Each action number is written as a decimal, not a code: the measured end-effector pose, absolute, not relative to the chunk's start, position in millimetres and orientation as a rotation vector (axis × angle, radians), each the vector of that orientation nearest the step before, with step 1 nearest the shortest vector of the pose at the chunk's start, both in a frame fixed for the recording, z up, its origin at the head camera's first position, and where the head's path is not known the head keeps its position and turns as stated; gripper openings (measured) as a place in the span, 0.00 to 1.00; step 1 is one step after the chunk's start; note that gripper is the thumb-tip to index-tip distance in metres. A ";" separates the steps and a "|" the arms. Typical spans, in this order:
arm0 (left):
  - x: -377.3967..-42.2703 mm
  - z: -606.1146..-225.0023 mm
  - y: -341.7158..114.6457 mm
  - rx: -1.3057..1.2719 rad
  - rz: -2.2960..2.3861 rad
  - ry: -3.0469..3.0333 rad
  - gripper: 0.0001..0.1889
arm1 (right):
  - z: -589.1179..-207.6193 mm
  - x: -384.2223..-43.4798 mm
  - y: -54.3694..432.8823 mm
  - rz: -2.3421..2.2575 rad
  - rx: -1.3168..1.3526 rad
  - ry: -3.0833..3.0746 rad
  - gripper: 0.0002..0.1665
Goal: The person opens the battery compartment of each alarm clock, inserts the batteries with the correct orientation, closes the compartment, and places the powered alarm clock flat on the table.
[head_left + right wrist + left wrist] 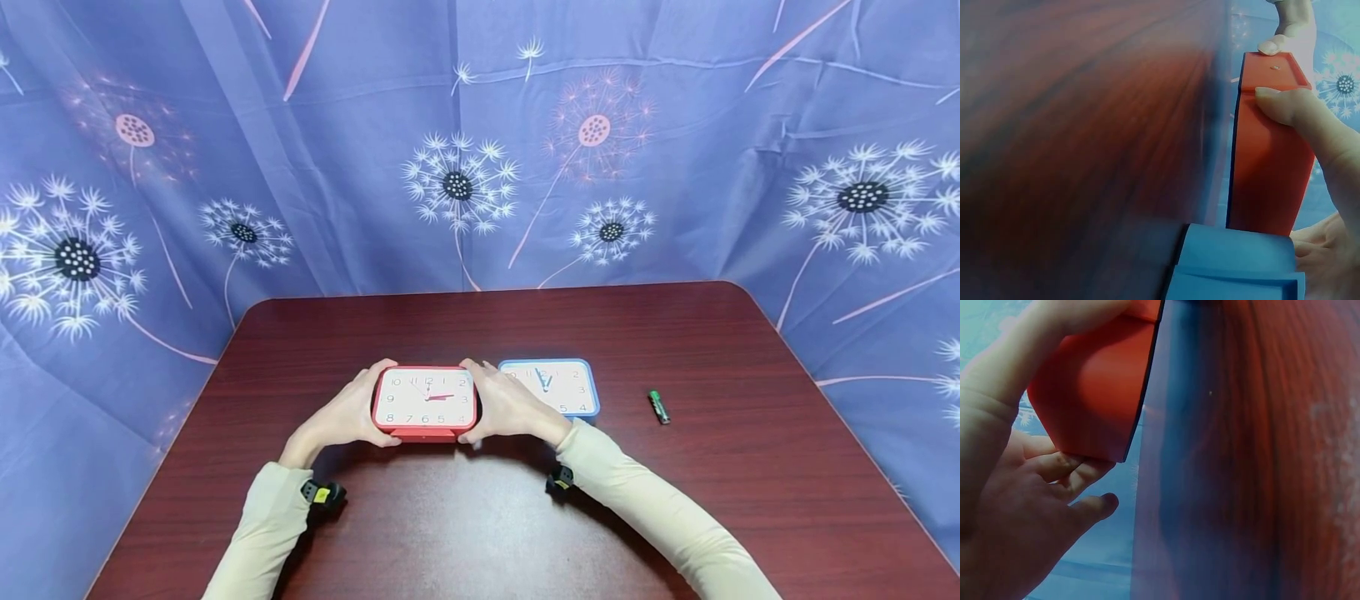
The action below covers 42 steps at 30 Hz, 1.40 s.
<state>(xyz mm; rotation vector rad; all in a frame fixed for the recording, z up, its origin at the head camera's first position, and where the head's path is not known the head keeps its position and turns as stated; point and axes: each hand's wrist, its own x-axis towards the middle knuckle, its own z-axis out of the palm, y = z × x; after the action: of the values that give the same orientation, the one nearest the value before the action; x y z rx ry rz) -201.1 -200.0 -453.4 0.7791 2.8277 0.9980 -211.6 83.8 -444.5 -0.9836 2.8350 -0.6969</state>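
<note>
A red alarm clock [425, 398] with a white face is held between both hands, its face turned up toward the head camera. The left hand [350, 414] grips its left end, thumb at the lower edge and fingers at the upper edge. Likewise, the right hand [510, 403] grips the right end; in the right wrist view its thumb presses on the red casing [1272, 156]. Whether the back of this clock touches the table cannot be made out. Just right of the right hand lies a blue alarm clock [567, 387], face up, its left part hidden by that hand.
A green and black battery [659, 407] lies on the dark red-brown wooden table [750, 483], right of the blue clock. Blue curtains [360, 167] with dandelion prints hang behind the table and at both sides. Each wrist wears a black camera [324, 494].
</note>
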 end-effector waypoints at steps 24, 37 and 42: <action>-201.9 -463.1 -199.5 0.758 0.999 2.790 0.61 | -449.8 -214.9 82.1 -0.589 -1.092 2.856 0.67; -200.2 -463.2 -198.8 0.763 0.982 2.794 0.62 | -452.4 -215.2 81.9 -0.522 -1.105 2.858 0.68; -200.6 -464.0 -198.6 0.755 0.969 2.798 0.62 | -453.3 -215.8 81.3 -0.498 -1.113 2.869 0.68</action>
<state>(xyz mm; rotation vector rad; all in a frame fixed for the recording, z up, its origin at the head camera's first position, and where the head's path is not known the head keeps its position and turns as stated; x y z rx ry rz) -200.6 -198.6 -464.0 0.7547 2.7977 0.9688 -215.8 81.3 -453.3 -1.1131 2.8687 -0.4981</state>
